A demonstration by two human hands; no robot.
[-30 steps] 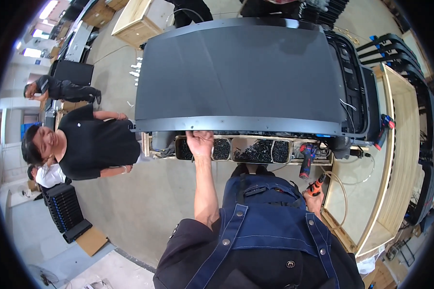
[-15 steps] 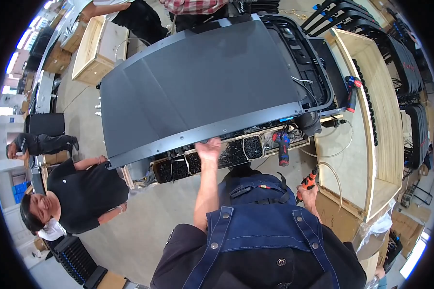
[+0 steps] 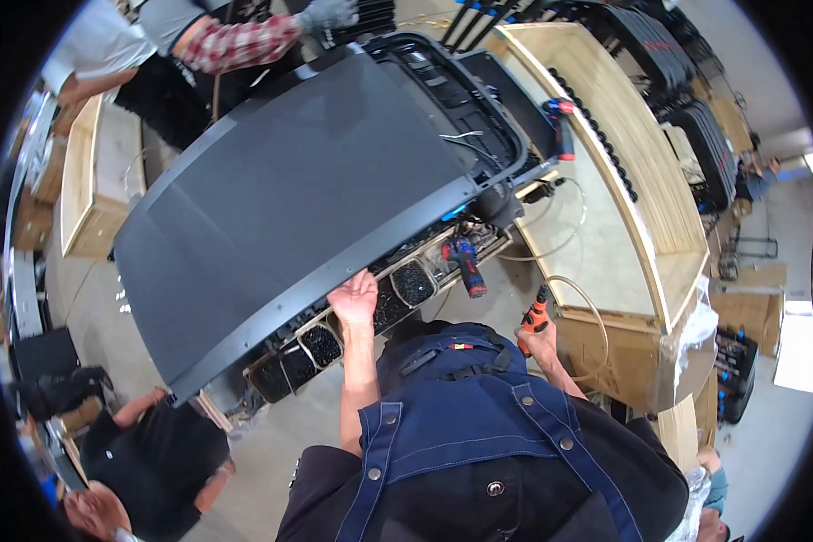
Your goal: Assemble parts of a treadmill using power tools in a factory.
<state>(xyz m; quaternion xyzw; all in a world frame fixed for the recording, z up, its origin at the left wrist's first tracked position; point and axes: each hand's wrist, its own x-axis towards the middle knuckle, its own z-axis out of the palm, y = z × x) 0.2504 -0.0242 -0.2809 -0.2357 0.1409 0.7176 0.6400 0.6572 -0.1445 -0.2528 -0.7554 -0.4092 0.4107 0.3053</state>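
My left hand (image 3: 354,296) lies flat on the near edge of the dark bumper panel (image 3: 289,199); my right hand (image 3: 540,336) grips an orange tool (image 3: 535,318). The panel could tip.

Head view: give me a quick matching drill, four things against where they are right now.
Things:
1. left hand
2. right hand
3. red and blue drill
4. co-worker's gloved hand

Places:
A. on the far edge of the large dark panel
B. on the panel's near edge
C. lying on the bench by the black parts trays
D. low by the apron, gripping an orange tool

Pairs: 1-B, 2-D, 3-C, 4-A
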